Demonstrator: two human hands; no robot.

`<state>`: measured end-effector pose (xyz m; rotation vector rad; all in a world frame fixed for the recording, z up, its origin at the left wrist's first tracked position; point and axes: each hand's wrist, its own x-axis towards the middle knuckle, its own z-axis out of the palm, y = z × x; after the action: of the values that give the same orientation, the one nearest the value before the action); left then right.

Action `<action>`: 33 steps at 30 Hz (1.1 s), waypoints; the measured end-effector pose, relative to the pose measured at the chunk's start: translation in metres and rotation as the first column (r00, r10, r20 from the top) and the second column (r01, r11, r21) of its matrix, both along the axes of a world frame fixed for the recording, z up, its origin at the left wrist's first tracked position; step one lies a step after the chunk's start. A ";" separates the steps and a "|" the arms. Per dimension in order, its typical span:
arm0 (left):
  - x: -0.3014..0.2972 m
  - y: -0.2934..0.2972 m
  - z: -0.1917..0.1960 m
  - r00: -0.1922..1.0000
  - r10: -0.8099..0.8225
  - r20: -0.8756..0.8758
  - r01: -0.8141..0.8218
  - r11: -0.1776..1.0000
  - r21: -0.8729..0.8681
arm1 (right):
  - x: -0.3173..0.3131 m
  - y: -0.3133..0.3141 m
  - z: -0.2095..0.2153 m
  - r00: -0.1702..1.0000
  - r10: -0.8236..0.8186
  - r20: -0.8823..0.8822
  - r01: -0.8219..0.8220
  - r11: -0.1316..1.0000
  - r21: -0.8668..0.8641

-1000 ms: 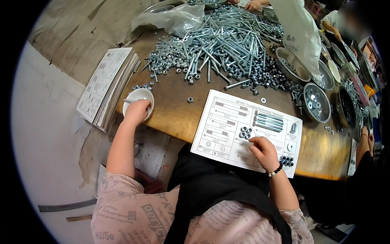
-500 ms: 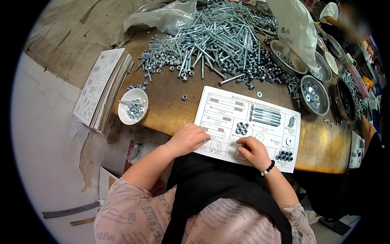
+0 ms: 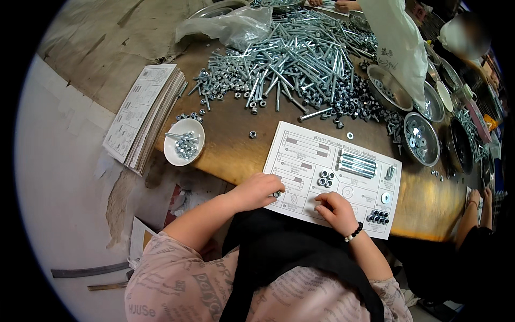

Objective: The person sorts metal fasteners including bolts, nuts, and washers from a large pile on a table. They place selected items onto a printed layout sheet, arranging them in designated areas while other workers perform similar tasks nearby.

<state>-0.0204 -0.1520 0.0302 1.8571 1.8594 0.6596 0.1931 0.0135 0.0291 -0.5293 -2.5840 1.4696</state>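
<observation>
**Both hands down on the parts sheet**

The left hand [image 3: 261, 189] pinches a small nut at the near left edge of the printed sheet [image 3: 300, 155]; a second ago it was out at the white bowl [image 3: 184, 140], so a fresh nut has come across. The right hand [image 3: 335, 210] rests curled on the sheet's near edge; whether it holds anything I cannot tell. Nuts, bolts and washers already sit on the sheet. The table edge runs just under both wrists; bare table lies between sheet and bolt pile [image 3: 300, 64].
</observation>
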 end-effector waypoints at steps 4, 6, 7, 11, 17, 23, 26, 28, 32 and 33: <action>-0.012 0.000 0.010 0.991 0.093 0.098 -0.096 0.995 0.024 | -0.001 0.000 0.000 1.000 -0.004 -0.012 0.004 1.000 0.007; -0.031 0.002 0.014 0.975 0.214 0.061 -0.218 0.973 0.080 | -0.001 0.000 -0.004 1.000 -0.005 -0.019 0.005 1.000 0.015; -0.042 0.002 0.021 0.951 0.306 0.054 -0.310 0.946 0.098 | 0.000 0.001 -0.005 1.000 -0.013 -0.022 0.013 1.000 0.002; -0.115 0.004 0.040 0.776 0.627 -0.073 -0.599 0.768 0.225 | 0.001 0.000 -0.010 0.999 -0.046 -0.023 0.044 0.998 -0.048; -0.260 -0.015 0.028 0.497 0.775 -0.391 -0.817 0.569 0.089 | -0.001 0.001 -0.011 0.997 -0.072 -0.024 0.070 0.994 -0.087; -0.323 -0.012 0.005 0.286 0.784 -0.550 -0.928 0.369 0.043 | -0.004 -0.001 -0.009 0.996 -0.094 0.005 0.094 0.996 0.000; -0.326 0.006 0.002 0.221 0.750 -0.624 -0.952 0.304 0.028 | -0.003 0.000 -0.011 0.995 -0.102 0.001 0.102 0.993 0.059; -0.324 0.015 0.002 0.194 0.729 -0.656 -0.962 0.273 0.019 | -0.004 0.000 -0.010 0.994 -0.109 0.008 0.109 0.992 0.069; -0.318 0.022 0.000 0.179 0.749 -0.638 -0.972 0.234 0.002 | -0.006 0.000 -0.009 0.993 -0.122 0.006 0.121 0.990 0.068; -0.317 0.024 0.002 0.189 0.733 -0.653 -0.975 0.221 -0.035 | -0.005 -0.001 -0.010 0.992 -0.123 0.008 0.123 0.990 0.066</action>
<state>-0.3370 -0.1280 0.0326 0.3670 3.1222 -0.0965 0.1878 0.0126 0.0195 -0.6778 -2.5477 1.3424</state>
